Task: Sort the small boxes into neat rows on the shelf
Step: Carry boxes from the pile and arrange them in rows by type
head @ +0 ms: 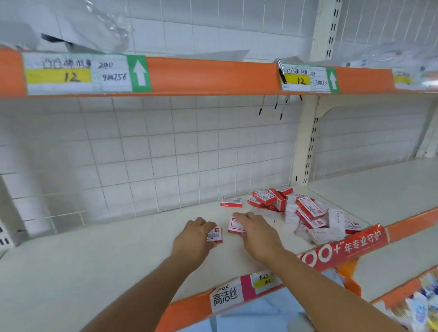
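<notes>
Now I have both hands out over the shelf (125, 249), just to the near-left of the jumbled pile of boxes (298, 211) that sits against the tiled back wall (139, 148). My left hand (194, 235) curls its grip around one small red-and-white box (215, 235), pinching it at its sides, I judge so that it can be squared up on the board. My right hand (256, 233) lies with fingers fairly straight over a second box (235, 226); it seems to press or slide it rather than clasp it, though the fingertips are partly hidden. Both boxes rest on the shelf, close together but not touching, left of the pile. One lone box (231, 201) lies flat behind them, nearer the wall. Most of the pile is unsorted, so I reckon the row is only beginning.
</notes>
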`<action>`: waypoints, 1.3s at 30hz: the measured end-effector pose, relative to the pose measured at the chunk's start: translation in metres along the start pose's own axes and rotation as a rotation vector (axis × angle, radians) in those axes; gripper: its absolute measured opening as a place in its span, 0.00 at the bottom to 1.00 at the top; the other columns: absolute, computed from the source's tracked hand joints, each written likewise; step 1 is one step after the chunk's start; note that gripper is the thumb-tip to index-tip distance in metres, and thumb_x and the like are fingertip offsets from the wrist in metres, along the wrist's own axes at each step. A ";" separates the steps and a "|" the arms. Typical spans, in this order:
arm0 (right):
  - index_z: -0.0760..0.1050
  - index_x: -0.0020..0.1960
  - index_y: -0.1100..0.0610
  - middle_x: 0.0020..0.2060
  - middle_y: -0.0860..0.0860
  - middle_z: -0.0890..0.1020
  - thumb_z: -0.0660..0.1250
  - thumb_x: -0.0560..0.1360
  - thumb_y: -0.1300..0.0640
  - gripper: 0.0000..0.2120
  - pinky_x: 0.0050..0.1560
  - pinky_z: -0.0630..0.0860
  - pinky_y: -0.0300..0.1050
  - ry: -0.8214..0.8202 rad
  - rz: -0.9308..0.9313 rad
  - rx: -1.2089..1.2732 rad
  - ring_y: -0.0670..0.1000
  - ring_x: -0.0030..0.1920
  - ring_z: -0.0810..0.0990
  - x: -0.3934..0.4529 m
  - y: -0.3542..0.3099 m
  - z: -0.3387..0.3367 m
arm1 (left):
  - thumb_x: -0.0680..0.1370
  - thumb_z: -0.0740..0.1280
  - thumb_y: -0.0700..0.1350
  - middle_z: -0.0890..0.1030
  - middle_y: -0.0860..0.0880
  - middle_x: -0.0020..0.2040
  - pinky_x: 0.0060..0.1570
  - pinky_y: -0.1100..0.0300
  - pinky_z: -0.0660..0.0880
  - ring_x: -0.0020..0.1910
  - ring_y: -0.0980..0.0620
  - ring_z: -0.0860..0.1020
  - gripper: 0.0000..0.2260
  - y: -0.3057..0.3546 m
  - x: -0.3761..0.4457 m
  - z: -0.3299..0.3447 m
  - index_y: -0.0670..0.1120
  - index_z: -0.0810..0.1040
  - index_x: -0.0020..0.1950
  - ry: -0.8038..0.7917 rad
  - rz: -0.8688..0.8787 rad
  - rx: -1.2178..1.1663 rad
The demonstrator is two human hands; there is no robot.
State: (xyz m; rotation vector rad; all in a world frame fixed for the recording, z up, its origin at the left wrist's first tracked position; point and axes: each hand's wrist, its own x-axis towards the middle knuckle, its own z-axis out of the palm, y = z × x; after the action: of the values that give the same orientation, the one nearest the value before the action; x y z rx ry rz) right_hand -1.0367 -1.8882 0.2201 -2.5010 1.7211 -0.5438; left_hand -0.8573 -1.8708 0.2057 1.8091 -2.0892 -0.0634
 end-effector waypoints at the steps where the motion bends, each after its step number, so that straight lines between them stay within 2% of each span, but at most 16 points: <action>1: 0.57 0.75 0.50 0.68 0.51 0.68 0.58 0.78 0.64 0.28 0.58 0.71 0.49 -0.014 -0.032 0.010 0.53 0.66 0.66 -0.001 -0.008 0.003 | 0.78 0.65 0.51 0.71 0.53 0.65 0.54 0.57 0.71 0.63 0.52 0.67 0.21 -0.005 -0.010 -0.004 0.54 0.68 0.70 0.012 -0.038 0.001; 9: 0.60 0.72 0.53 0.65 0.51 0.70 0.60 0.78 0.61 0.24 0.55 0.71 0.47 -0.075 -0.234 0.088 0.53 0.64 0.67 -0.014 -0.083 0.024 | 0.77 0.65 0.48 0.72 0.54 0.63 0.53 0.58 0.71 0.63 0.51 0.67 0.19 -0.052 -0.099 -0.048 0.54 0.69 0.69 0.082 -0.302 0.060; 17: 0.61 0.73 0.52 0.65 0.50 0.70 0.59 0.77 0.62 0.25 0.54 0.71 0.47 -0.101 -0.431 0.113 0.53 0.64 0.67 -0.038 -0.170 0.031 | 0.78 0.65 0.48 0.72 0.53 0.63 0.55 0.56 0.71 0.64 0.51 0.67 0.20 -0.094 -0.186 -0.087 0.53 0.69 0.70 0.179 -0.480 0.101; 23: 0.63 0.72 0.50 0.64 0.50 0.70 0.60 0.76 0.63 0.25 0.54 0.72 0.48 -0.124 -0.552 0.140 0.52 0.63 0.68 -0.065 -0.244 0.041 | 0.78 0.64 0.49 0.72 0.54 0.64 0.55 0.58 0.69 0.64 0.51 0.66 0.21 -0.127 -0.260 -0.114 0.53 0.68 0.71 0.186 -0.544 0.148; 32: 0.63 0.72 0.51 0.64 0.50 0.70 0.58 0.76 0.62 0.25 0.54 0.72 0.48 -0.153 -0.635 0.163 0.53 0.63 0.68 -0.119 -0.372 0.061 | 0.76 0.66 0.48 0.73 0.53 0.63 0.55 0.54 0.72 0.63 0.50 0.67 0.21 -0.200 -0.388 -0.163 0.54 0.70 0.69 0.201 -0.658 0.232; 39: 0.59 0.73 0.53 0.64 0.51 0.70 0.60 0.77 0.59 0.25 0.55 0.71 0.48 -0.177 -0.655 0.224 0.53 0.63 0.68 -0.144 -0.453 0.082 | 0.77 0.67 0.50 0.71 0.53 0.64 0.57 0.59 0.68 0.63 0.51 0.67 0.22 -0.247 -0.457 -0.186 0.55 0.68 0.70 0.216 -0.707 0.260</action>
State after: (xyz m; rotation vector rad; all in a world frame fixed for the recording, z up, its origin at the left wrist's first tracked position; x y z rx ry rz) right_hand -0.6510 -1.5982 0.2164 -2.7974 0.7089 -0.4866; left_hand -0.5196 -1.4344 0.1965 2.5000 -1.2780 0.2178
